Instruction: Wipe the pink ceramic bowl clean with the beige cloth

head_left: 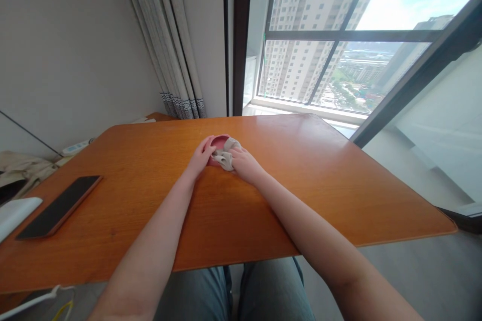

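Observation:
Around the left side of a pink hollow item (pixel 219 141) are the fingers of my left hand (pixel 200 156); whether it is a bowl or a slipper I cannot tell. My right hand (pixel 244 161) is closed on a bunched greyish-white cloth (pixel 225 160), which lies against the item's right rim and hangs over its near side. Both hands are close together over the middle of the table, and the cloth and fingers hide much of the pink item.
The wooden table (pixel 320 185) spreads around my hands. A long black-topped slab (pixel 60 205) lies at the left, beside a white object (pixel 18 215). Folded fabric (pixel 26 168) and a power strip (pixel 77 147) are past the left edge. A curtain (pixel 161 35) hangs behind.

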### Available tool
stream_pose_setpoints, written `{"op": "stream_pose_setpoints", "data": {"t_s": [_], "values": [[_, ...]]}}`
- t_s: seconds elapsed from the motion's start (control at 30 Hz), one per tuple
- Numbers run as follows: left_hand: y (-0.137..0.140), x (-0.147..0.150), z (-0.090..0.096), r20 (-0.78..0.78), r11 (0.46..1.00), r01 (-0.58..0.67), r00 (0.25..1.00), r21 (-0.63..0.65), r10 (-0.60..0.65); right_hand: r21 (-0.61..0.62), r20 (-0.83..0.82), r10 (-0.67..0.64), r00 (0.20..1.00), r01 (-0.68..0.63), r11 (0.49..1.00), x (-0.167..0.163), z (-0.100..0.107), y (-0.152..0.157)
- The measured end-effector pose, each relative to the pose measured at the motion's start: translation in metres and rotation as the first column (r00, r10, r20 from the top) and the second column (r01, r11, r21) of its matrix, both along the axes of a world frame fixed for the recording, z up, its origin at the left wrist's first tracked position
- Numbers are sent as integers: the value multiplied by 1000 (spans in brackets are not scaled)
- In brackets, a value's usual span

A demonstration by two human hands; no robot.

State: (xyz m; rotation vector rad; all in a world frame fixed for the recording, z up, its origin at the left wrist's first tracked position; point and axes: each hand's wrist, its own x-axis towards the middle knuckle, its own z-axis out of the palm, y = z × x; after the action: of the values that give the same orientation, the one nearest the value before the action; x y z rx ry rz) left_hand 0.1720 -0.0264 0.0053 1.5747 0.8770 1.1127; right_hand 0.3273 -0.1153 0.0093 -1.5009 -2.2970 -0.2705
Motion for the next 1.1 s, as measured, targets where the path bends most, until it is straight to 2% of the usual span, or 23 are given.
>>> {"op": "stream_pose_setpoints", "data": {"t_s": [0.07, 0.17, 0.23, 0.3, 0.37, 0.47, 0.6, 0.67, 0.73, 0.83, 0.93, 1.0, 1.1], "values": [[1, -2, 3, -21, 999, 22, 1000, -48, -23, 5, 14, 8, 1000, -8, 1000, -1, 1, 0], [-10, 10, -1, 58, 990, -83, 994, -116, 90, 41, -18, -85, 996, 86, 995, -10, 0, -1], [-21, 22, -8, 151, 982, -161, 973, -103, 176, 72, -70, -165, 984, 170, 983, -16, -2, -2], [-28, 31, -14, 192, 978, -199, 959, -62, 207, 73, -90, -188, 978, 195, 978, -17, -4, -3], [-28, 32, -16, 163, 977, -209, 964, -28, 211, 58, -66, -155, 986, 159, 986, -14, -5, -3], [-21, 20, -7, 79, 978, -200, 978, 55, 195, 62, -11, -60, 998, 61, 996, -4, -3, -3], [-13, 8, 4, -47, 986, -104, 993, 134, 111, 70, 58, 7, 998, -11, 997, 4, -5, 0], [-17, 13, 1, -8, 987, -124, 992, 100, 125, 72, 67, -25, 997, 20, 997, 3, -8, 2], [-26, 25, -6, 116, 986, -165, 979, -31, 168, 86, 45, -96, 994, 92, 992, 0, -12, 3], [-39, 40, -17, 279, 971, -83, 949, -225, 146, 97, 0, -168, 986, 167, 981, -4, -14, 4], [-37, 40, -18, 291, 974, -90, 945, -209, 149, 93, -1, -136, 991, 136, 986, -2, -11, 2], [-27, 32, -14, 227, 979, -128, 960, -160, 163, 98, 37, -87, 996, 83, 992, 3, -8, 2], [-15, 20, -8, 107, 991, -83, 990, -108, 95, 96, 100, -19, 995, 9, 995, 9, -7, 3]]}}
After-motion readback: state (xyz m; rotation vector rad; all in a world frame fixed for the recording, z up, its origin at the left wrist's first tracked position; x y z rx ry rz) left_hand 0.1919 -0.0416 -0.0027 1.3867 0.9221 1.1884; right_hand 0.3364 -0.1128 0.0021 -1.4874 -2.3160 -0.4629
